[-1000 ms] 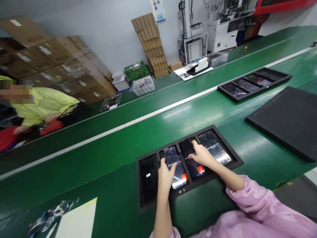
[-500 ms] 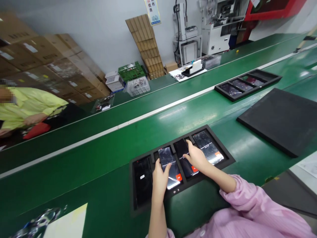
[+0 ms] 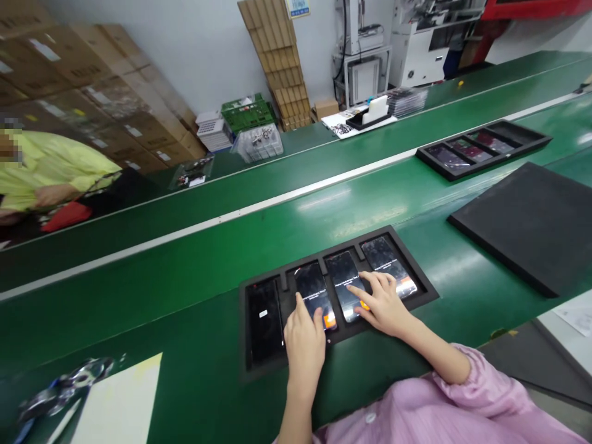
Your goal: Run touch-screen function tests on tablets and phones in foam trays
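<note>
A black foam tray (image 3: 259,370) lies on the green conveyor belt (image 3: 194,271) in front of me, with several phones in its slots. My left hand (image 3: 304,338) rests, fingers stretched, on the lower end of the second phone (image 3: 313,290). My right hand (image 3: 380,303) lies open with fingers spread over the lower end of the third phone (image 3: 343,279). It reaches toward the fourth phone (image 3: 386,264). The first phone (image 3: 265,322) lies untouched at the left. Neither hand grips anything.
A second tray of phones (image 3: 481,151) and a flat black foam sheet (image 3: 527,222) lie on the belt to the right. At far left a person in a yellow top (image 3: 55,172) works. Cardboard boxes (image 3: 92,92) and machines (image 3: 407,43) stand behind. A white sheet (image 3: 118,407) lies bottom left.
The two lifted phones have gone down flat into their slots. Both hands have slid back to the phones' near ends and opened.
</note>
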Demonstrator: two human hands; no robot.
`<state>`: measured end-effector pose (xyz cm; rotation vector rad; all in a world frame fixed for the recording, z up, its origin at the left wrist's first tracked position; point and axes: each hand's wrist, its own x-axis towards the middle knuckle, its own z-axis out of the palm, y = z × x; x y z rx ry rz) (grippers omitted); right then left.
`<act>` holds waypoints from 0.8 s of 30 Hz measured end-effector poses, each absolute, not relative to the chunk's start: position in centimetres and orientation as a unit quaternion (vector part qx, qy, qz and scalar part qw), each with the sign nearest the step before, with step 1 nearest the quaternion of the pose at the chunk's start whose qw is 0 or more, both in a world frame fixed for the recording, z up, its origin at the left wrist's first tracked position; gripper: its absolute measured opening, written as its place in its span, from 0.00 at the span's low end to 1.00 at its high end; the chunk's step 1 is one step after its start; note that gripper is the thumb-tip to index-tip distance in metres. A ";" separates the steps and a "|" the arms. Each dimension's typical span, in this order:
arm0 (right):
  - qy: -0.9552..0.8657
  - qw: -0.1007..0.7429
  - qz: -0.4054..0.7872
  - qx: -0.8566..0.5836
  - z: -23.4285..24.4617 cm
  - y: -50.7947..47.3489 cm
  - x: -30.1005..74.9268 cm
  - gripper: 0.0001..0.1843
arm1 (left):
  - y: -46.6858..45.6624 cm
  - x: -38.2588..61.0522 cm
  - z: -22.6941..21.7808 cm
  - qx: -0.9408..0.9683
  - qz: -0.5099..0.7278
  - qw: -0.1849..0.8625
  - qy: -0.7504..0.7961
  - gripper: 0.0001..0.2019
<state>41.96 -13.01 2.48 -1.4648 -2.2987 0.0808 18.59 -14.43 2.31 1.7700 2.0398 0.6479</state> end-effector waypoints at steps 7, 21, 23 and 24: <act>-0.822 0.228 0.020 -0.521 2.1 -13.3 41.9 0.23 | -12.5 18.0 2.9 0.465 0.382 0.516 0.609 0.33; -0.782 0.294 0.074 -0.545 2.4 -13.3 42.6 0.19 | -11.2 18.0 1.1 0.382 0.473 0.522 0.598 0.35; -0.791 0.305 0.069 -0.526 2.4 -13.3 42.6 0.19 | -11.3 18.1 1.2 0.377 0.478 0.525 0.594 0.33; -0.799 0.307 0.067 -0.513 2.4 -13.2 42.6 0.19 | -11.3 18.2 1.4 0.375 0.480 0.527 0.593 0.33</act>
